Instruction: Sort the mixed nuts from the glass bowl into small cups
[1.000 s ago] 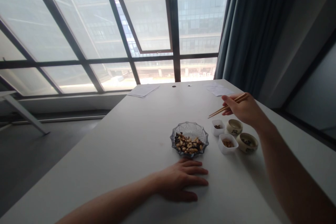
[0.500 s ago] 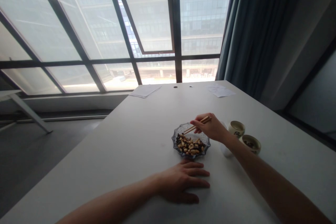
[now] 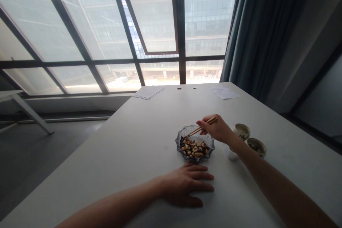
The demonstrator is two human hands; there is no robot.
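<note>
A right hand (image 3: 213, 128) clasps wooden chopsticks (image 3: 196, 131), tips at the nuts (image 3: 195, 148) in a scalloped glass bowl (image 3: 211, 144); the empty left hand (image 3: 185, 184) lies spread on the worktop (image 3: 128, 149).

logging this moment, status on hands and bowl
Right hand holds chopsticks, tips at nuts in glass bowl. Left hand palm-down on table. Right forearm partly hides white container.
</note>
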